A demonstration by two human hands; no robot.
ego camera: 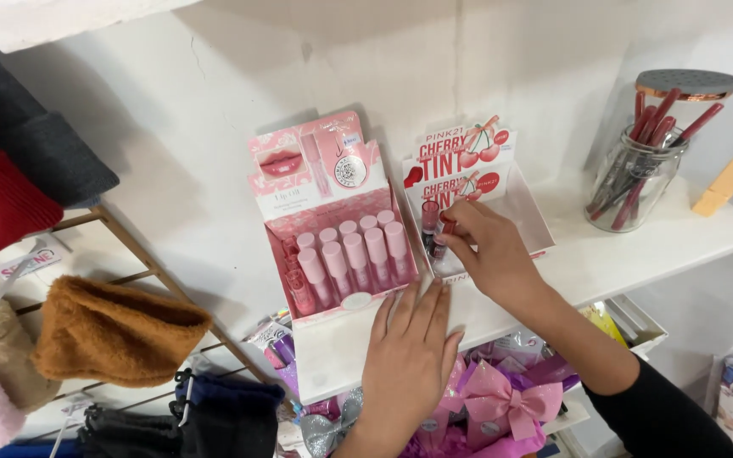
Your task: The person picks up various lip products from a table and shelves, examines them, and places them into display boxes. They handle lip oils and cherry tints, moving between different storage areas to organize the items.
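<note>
pinching a red tint tube between right hand fingertips, left hand flat, spread

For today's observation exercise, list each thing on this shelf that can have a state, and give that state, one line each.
Pink cardboard display box: open, nearly full of pink-capped tubes.
White cardboard display box with cherry pictures: open, mostly empty.
Small red tube: upright, pinched by fingers.
Clear glass jar of red pencils: lid tilted open.
Right hand: gripping the tube.
Left hand: flat on the white shelf.
</note>
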